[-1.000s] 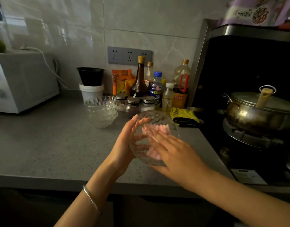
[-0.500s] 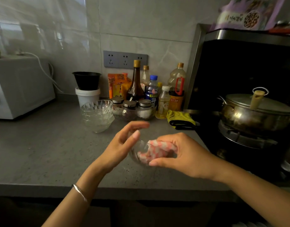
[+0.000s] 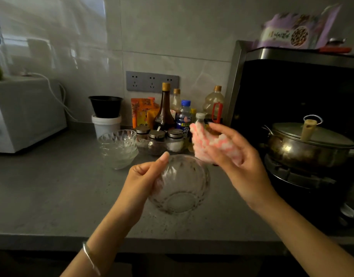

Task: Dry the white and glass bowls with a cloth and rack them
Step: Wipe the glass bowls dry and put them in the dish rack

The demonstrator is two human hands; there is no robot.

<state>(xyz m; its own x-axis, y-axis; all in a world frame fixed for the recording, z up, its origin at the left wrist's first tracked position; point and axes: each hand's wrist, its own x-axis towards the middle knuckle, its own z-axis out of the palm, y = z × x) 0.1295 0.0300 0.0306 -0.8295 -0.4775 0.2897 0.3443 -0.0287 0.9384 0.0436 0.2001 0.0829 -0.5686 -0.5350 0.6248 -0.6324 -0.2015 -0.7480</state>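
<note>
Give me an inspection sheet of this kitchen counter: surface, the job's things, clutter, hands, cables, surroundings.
Surface: grey speckled counter, dimly lit.
Job's things: glass bowl held tilted; pink-and-white cloth above its far rim; stack of glass bowls on the counter; no white bowl or rack seen.
Clutter: sauce bottles, spice jars, white tub with a black bowl on it.
Hands: left hand grips the glass bowl; right hand holds the cloth.
Cables: white cable by the white appliance.
Surroundings: wall sockets, lidded pot on the stove.
</note>
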